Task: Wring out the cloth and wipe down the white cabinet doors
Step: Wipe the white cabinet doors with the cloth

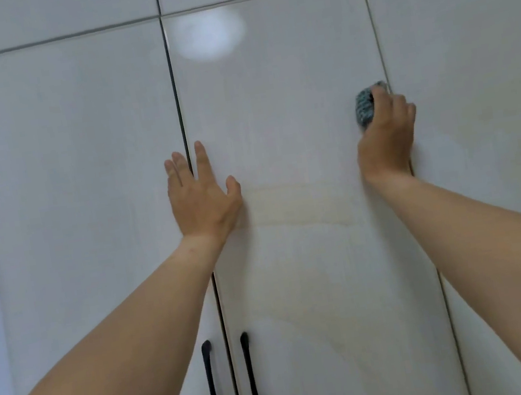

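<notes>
both forearms come up from the lower edge of the view toward the white cabinet doors [288, 118]. left hand [199, 194] lies flat against the doors with straight, spread fingers, across the dark seam between two doors; it holds nothing and seems only to brace. right hand [385, 134] has its fingers curled round a bunched grey-green cloth [364, 107] and presses it on the middle door, right at that door's edge, where the next seam runs just beyond the knuckles.

below this hand and toward the left hand, faint curved streaks show on the door, so i judge the wiping is in progress on this panel.

risks, as i see them: the cloth is squeezed into a small ball, so only little of it touches the surface and strips may be missed. at the seam the cloth could catch on the door edge. if the left hand pushes hard it may leave prints. two black handles [212, 382] hang far below the left wrist and could snag the cloth on a long downward stroke.
</notes>
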Action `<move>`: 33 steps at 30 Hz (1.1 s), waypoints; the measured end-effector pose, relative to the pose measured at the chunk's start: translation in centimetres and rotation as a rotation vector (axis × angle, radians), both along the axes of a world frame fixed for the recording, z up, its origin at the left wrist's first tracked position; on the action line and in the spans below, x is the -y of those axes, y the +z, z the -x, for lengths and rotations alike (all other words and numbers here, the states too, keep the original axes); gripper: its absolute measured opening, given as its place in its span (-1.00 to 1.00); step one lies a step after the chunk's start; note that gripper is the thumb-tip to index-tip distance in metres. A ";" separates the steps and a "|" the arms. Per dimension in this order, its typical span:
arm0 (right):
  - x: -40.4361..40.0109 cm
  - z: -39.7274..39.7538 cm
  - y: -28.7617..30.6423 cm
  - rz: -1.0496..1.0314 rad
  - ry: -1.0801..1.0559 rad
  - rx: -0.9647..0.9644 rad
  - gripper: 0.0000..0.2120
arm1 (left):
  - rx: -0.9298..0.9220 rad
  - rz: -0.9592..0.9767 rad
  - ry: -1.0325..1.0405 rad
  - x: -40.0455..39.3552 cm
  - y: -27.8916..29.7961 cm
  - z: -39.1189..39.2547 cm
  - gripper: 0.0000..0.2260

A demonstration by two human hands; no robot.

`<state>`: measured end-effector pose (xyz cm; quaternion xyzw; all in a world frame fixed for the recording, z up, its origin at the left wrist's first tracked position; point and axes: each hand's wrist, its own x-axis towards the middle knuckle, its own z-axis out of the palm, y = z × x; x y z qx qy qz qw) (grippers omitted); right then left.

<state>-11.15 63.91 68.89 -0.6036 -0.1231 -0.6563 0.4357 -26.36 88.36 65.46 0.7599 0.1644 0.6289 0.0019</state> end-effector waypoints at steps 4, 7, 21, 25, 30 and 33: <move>-5.1 3.6 -0.4 0.224 0.167 0.077 -0.62 | 0.036 0.023 -0.165 -1.0 -0.3 1.3 -0.28; -10.2 6.4 -2.3 0.611 0.074 0.300 -0.76 | 0.002 0.007 -0.166 -1.2 -0.5 1.9 -0.27; -14.6 8.3 -4.5 0.633 0.051 0.289 -0.62 | -0.151 -0.078 -0.086 -5.4 -3.3 5.6 -0.28; -18.0 10.5 -1.6 0.915 0.007 0.521 -0.63 | -0.164 -0.070 -0.107 -6.6 -4.6 5.3 -0.27; -19.5 11.0 3.4 0.556 0.196 0.250 -0.64 | -0.121 -0.049 -0.135 -6.3 -4.8 4.5 -0.26; -19.7 11.7 2.7 0.594 0.220 0.306 -0.50 | -0.099 -0.054 -0.157 -6.7 -5.0 4.2 -0.27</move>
